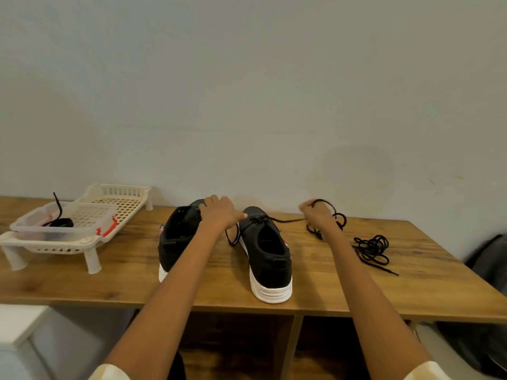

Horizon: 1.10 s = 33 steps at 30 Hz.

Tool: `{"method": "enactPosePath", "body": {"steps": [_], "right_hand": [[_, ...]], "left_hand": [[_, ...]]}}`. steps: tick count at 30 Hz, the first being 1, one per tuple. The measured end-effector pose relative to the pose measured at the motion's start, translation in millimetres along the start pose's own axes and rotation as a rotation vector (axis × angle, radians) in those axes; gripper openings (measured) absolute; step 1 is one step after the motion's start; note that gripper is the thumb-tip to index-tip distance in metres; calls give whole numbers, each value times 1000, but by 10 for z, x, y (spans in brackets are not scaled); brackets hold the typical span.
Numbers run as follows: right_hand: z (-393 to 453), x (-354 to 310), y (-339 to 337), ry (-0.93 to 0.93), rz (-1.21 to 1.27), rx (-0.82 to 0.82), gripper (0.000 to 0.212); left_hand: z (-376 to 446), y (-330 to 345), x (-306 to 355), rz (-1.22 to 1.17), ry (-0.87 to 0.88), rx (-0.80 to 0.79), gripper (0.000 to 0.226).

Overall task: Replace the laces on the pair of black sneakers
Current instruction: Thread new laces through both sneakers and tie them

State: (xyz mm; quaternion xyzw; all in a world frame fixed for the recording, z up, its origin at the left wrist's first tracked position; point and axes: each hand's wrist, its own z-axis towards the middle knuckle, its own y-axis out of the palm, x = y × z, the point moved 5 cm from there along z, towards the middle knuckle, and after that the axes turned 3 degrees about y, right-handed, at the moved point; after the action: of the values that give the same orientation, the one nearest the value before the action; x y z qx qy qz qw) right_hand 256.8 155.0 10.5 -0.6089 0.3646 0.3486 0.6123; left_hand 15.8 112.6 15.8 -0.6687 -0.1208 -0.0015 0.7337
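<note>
Leftmost, well clear of either set of fingers, a white rack [90, 237] with a clear tub [33, 220] holding a coiled black lace [59, 222]. Then the left sneaker [178, 234], apparently laceless, under the left hand [219, 212], fingers curled down over its tongue; the right sneaker [267, 253] only partly threaded near the toe, so lacing probably well short of half done. Rightmost, right hand [315, 213] raised with arm outstretched, fingers pinched shut on that shoe's lace [288, 220], drawn taut with loops hanging, and a spare lace [373, 249] bundled on the tabletop [343, 292] beyond.
</note>
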Motion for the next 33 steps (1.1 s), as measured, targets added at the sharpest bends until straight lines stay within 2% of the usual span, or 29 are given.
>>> {"method": "enactPosePath", "body": {"steps": [1,3,5,7,8,10,12,13,15,17,19,22,24,26,30,33], "right_hand": [[-13,-9,87,16,-106,-91,20],[-84,-30,211,65,-209,-224,15],[-170,-49,265,121,-267,-303,25],[-253,-44,286,193,-337,-394,35],[-274,-41,285,217,-380,-418,38],[-254,-60,242,193,-489,-364,42],[-213,-150,178,65,-570,-271,43],[-199,-215,181,-14,-549,-274,46],[-263,-340,259,-131,-419,-394,44],[-345,-415,340,-209,-413,-478,36],[-335,-421,359,-263,-470,-459,34],[-288,-401,311,-292,-394,-408,30],[-282,-376,279,-315,-292,-370,24],[-301,-344,262,-336,-207,-348,28],[-305,-324,198,-340,-188,-365,20],[-302,-316,232,-307,-192,-424,23]], "left_hand": [[2,-32,38,-2,29,55,69],[26,-65,182,-160,259,74,54],[-68,-59,352,-382,533,-61,38],[-176,-56,432,-438,638,-130,28],[-174,-63,434,-435,648,-98,25],[-143,-80,404,-437,630,-15,20],[-113,-72,402,-450,614,7,18],[-101,-53,406,-464,603,5,18],[-113,-41,422,-489,589,28,19],[-114,-31,417,-536,558,37,19],[-120,-17,411,-630,519,-24,19],[-168,-13,422,-780,496,-153,22],[-200,-14,385,-853,475,-210,44],[-204,13,317,-915,470,-272,52],[-173,77,233,-989,447,-406,27],[-153,49,234,-941,450,-409,22]]}}
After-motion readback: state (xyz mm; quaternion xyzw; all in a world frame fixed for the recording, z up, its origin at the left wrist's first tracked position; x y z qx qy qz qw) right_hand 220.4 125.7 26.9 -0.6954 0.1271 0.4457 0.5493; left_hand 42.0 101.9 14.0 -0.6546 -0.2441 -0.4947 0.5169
